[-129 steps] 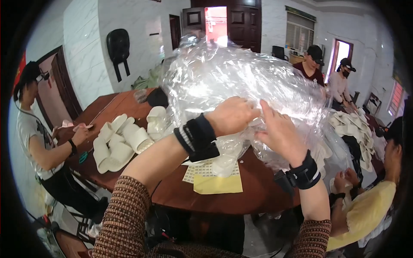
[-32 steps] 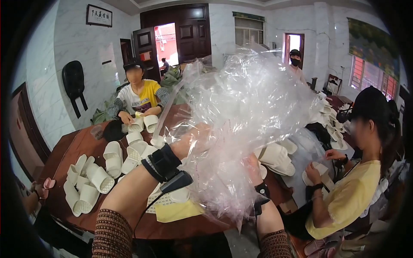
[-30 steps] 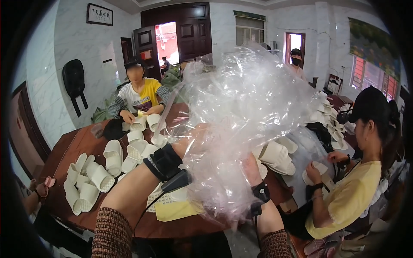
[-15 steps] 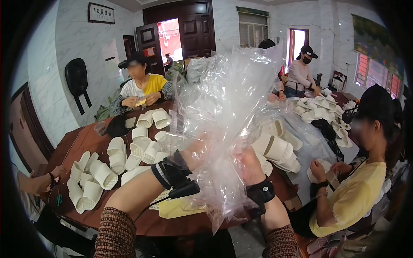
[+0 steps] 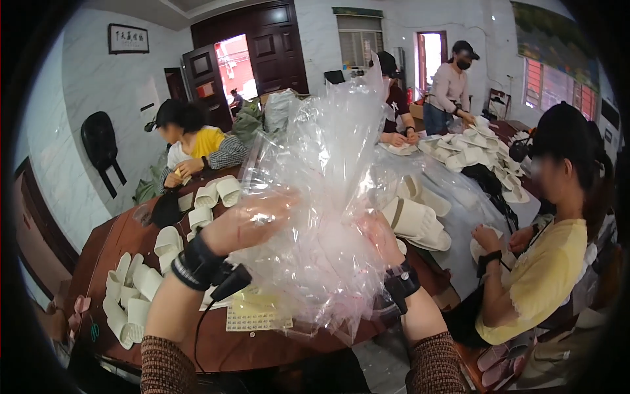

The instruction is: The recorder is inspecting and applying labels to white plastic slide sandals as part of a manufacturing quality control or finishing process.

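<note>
Centrally, one bundle of clear plastic bags (image 5: 328,210), held upright above the near edge of the brown table (image 5: 216,341); left hand (image 5: 252,220) grasping its left side through the film; right hand (image 5: 380,236) gripping its right side; white slippers (image 5: 134,295) stacked at left, more (image 5: 417,220) at right; yellow sheets (image 5: 259,312) beneath; seated person in yellow (image 5: 538,282) close right.

Four co-workers (image 5: 197,141), one round table (image 5: 111,236)
</note>
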Action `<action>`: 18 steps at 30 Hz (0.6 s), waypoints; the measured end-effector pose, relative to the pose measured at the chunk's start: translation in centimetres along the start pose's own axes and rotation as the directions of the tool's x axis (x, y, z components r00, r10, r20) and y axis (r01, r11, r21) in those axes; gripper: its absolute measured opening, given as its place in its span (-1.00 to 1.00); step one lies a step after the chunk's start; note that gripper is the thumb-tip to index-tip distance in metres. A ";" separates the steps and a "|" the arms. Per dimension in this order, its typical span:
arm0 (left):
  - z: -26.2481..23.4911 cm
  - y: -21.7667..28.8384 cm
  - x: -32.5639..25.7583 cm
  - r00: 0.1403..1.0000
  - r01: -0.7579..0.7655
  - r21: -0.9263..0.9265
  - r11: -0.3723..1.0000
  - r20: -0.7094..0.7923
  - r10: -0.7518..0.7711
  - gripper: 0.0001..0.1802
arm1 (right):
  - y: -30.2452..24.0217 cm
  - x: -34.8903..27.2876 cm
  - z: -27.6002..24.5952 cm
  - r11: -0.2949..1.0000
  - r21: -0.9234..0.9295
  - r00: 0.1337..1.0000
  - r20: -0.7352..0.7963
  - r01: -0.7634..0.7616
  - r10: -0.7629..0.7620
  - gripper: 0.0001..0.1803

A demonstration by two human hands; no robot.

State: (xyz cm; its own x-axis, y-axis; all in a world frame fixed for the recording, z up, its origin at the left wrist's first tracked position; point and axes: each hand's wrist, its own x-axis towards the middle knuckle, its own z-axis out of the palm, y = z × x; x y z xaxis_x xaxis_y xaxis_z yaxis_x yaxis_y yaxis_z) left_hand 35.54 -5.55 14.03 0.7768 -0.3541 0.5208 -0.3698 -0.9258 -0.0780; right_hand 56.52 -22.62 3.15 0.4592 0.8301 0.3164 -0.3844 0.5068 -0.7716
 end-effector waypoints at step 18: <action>-3.7 12.1 -26.8 0.500 0.864 0.169 0.475 -0.173 -0.848 -0.68 | -8.4 9.3 -12.8 0.949 -0.162 0.883 -0.352 0.270 -0.311 -0.67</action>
State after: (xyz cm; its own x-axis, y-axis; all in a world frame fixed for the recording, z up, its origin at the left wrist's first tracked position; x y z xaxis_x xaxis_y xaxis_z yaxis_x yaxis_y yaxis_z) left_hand 8.43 -6.77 2.26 0.6138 0.6311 0.4742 0.5815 -0.7678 0.2692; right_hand 74.27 -22.12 5.48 0.8067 0.4934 0.3253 -0.1110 0.6671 -0.7367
